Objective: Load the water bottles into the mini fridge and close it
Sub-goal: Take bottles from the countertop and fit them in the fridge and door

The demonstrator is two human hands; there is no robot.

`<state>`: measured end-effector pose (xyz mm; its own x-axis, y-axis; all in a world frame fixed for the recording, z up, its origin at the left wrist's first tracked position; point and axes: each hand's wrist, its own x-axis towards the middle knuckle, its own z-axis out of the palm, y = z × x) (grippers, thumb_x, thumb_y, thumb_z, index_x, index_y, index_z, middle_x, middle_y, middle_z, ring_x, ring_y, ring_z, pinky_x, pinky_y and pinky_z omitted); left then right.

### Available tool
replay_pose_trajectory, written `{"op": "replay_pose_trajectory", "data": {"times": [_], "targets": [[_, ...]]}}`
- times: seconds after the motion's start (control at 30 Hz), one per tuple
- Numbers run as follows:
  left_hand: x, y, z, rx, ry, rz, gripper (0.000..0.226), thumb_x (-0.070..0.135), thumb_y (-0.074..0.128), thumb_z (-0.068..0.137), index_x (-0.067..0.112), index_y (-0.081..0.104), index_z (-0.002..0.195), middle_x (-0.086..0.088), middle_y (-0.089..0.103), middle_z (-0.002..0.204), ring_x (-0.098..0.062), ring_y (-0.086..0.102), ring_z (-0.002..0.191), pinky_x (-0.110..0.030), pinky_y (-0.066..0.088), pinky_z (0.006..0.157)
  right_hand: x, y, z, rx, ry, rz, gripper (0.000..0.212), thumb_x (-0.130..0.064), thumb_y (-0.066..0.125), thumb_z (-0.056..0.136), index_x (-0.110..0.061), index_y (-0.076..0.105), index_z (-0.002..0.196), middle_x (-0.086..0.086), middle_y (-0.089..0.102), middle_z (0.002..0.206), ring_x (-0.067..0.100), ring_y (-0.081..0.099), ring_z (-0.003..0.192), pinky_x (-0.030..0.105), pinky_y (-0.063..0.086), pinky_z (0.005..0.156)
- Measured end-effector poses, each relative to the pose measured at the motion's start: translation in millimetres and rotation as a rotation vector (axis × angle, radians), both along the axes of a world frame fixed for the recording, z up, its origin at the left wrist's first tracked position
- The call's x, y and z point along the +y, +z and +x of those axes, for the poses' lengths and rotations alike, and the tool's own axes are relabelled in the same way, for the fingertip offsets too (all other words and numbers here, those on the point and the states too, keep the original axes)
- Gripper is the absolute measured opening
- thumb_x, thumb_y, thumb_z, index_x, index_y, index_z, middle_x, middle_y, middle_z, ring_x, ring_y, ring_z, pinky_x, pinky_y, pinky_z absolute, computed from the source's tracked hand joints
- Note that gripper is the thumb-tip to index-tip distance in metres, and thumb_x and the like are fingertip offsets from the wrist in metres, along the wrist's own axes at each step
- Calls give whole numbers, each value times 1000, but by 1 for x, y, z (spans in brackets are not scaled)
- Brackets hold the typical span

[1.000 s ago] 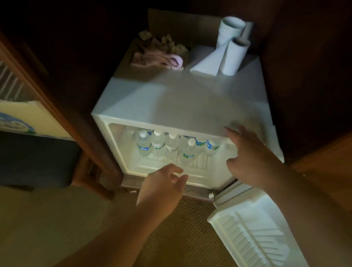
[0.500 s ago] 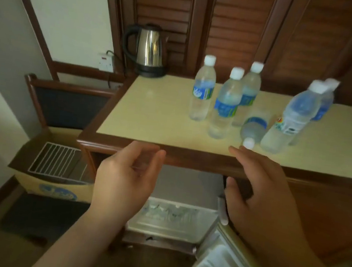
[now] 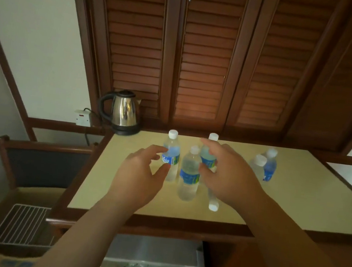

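Observation:
Several clear water bottles with blue labels and white caps stand on the cream tabletop (image 3: 121, 184). My left hand (image 3: 139, 175) is open, fingers curled just in front of the left bottle (image 3: 171, 157), apart from it. My right hand (image 3: 229, 176) is open over a back bottle (image 3: 208, 156) and hides most of a bottle lying on its side, whose cap (image 3: 213, 207) shows. A middle bottle (image 3: 189, 174) stands between my hands. Two more bottles (image 3: 264, 165) stand to the right. The mini fridge (image 3: 152, 260) sits under the table, seen from above.
A steel kettle (image 3: 125, 111) stands at the table's back left corner, plugged into a wall socket (image 3: 82, 118). A wire fridge shelf (image 3: 22, 224) lies in a cardboard box at lower left, beside a dark chair (image 3: 42, 162). Wooden louvred doors (image 3: 206, 55) rise behind the table.
My view rose from the open fridge to the tabletop. Both hands lifted from the fridge opening, passed the table's front edge and reached forward among the bottles.

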<state>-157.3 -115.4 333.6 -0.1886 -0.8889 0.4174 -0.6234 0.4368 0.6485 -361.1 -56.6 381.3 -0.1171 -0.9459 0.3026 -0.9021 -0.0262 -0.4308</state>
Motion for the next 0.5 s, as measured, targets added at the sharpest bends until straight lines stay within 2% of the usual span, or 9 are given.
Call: {"op": "replay_pose_trajectory", "data": {"times": [0.13,0.23,0.3,0.37,0.43,0.5], "targets": [[-74,2,-25,-242,-11,74,59,37,63,96,44,39,149,0,53,142,-23,53,124,-36,48,101,-55,-17,2,49,-17,100,59,-41,57,96,-38,38,151,-1,56,135,14,59,106,23,44,80],[-119,3,-42,-320,-56,103,64,49,58,96,44,32,154,0,41,158,-25,44,139,-44,42,113,-78,-29,3,49,-67,119,49,-44,55,98,-37,45,145,-1,57,129,14,58,107,24,44,84],[-140,2,-50,-367,-91,98,59,52,56,97,39,40,152,-1,53,150,-25,52,133,-43,46,108,-85,-36,4,54,-85,120,42,-39,53,101,-36,47,142,0,56,127,16,59,107,24,46,87],[-152,2,-53,-383,-97,62,44,54,56,96,37,56,137,-1,69,127,-25,64,114,-41,54,96,-89,-40,4,44,-105,84,35,-32,54,101,-34,50,136,2,56,123,19,62,99,28,52,87],[-155,2,-52,-342,-99,42,35,57,60,92,35,65,118,1,74,108,-25,68,99,-40,57,85,-87,-43,4,10,-131,50,30,-28,58,100,-32,53,129,1,55,120,19,62,93,30,54,84],[-147,2,-49,-322,-93,43,34,58,63,90,32,69,112,1,75,103,-25,68,95,-39,57,84,-79,-46,2,1,-136,27,26,-28,61,98,-30,56,123,-2,54,116,16,59,92,28,51,82]]}}
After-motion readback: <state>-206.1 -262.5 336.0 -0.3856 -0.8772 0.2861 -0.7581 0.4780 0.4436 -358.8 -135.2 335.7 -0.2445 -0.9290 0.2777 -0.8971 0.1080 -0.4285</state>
